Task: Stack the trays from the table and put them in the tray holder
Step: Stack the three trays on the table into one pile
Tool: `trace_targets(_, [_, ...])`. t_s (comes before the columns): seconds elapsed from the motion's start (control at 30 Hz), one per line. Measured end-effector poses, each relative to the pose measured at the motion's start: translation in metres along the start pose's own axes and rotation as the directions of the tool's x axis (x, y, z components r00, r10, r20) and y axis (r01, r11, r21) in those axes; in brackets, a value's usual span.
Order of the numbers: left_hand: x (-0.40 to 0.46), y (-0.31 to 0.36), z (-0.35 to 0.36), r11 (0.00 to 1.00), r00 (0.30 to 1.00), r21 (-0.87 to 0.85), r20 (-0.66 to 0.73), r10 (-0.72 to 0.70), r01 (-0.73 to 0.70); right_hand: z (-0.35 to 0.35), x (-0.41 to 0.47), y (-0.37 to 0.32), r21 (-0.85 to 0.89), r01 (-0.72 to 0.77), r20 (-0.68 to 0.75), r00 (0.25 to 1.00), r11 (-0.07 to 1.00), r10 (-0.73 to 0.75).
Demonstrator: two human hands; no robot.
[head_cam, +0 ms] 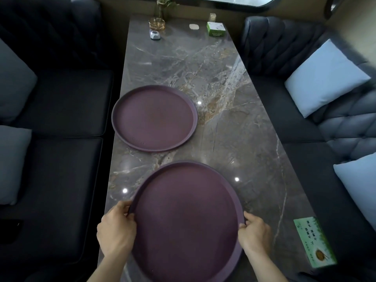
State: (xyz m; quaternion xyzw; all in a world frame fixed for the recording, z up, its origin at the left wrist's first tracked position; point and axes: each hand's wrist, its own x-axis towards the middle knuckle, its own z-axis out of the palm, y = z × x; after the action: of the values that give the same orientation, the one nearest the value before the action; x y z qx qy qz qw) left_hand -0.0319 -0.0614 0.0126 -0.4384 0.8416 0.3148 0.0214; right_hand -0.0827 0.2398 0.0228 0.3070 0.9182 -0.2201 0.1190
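Two round purple trays are on the grey marble table (234, 123). The near tray (186, 220) is at the front edge of the table. My left hand (116, 227) grips its left rim and my right hand (255, 233) grips its right rim. The far tray (154, 118) lies flat near the table's left edge, apart from the near one, with nothing on it. No tray holder is in view.
A green card (314, 242) lies at the table's front right corner. At the far end stand a green box (216, 28), a glass ashtray (156, 23), a small grey device (155, 35) and a plant vase (162, 7). Dark sofas with pale cushions (325, 78) flank both sides.
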Motion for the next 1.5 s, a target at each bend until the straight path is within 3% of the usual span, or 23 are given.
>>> trace_targets(0.37, [0.008, -0.005, 0.006, 1.000, 1.000, 0.003, 0.005, 0.006, -0.006, 0.007, 0.011, 0.001, -0.002, 0.039, -0.006, 0.999, 0.999, -0.039])
trace_targets(0.7, [0.028, 0.000, -0.007, 0.995, 0.978, 0.030, 0.184, -0.094, 0.090, -0.008, 0.024, -0.003, -0.011, 0.012, 0.121, 0.993, 1.000, -0.010])
trace_targets(0.83, [0.051, 0.018, -0.009, 0.977, 0.981, -0.135, 0.127, -0.146, 0.163, -0.014, 0.066, -0.031, 0.069, 0.027, 0.108, 0.994, 0.997, -0.034])
trace_targets(0.97, [0.089, 0.054, -0.008, 0.914, 0.971, -0.328, 0.073, -0.228, 0.240, -0.011, 0.116, -0.085, 0.366, -0.064, 0.214, 0.977, 0.928, -0.017])
trace_targets(1.2, [0.172, 0.118, 0.006, 0.780, 0.954, -0.562, 0.055, -0.295, 0.274, 0.009, 0.183, -0.215, 0.566, -0.042, 0.340, 0.922, 0.824, -0.186])
trace_targets(1.43, [0.219, 0.147, 0.011, 0.573, 0.946, -0.765, 0.147, -0.289, 0.294, 0.044, 0.211, -0.298, 0.690, -0.207, 0.541, 0.784, 0.694, -0.304])
trace_targets(1.5, [0.223, 0.147, 0.012, 0.554, 0.942, -0.776, 0.155, -0.297, 0.302, 0.053, 0.212, -0.307, 0.697, -0.255, 0.582, 0.747, 0.670, -0.321])
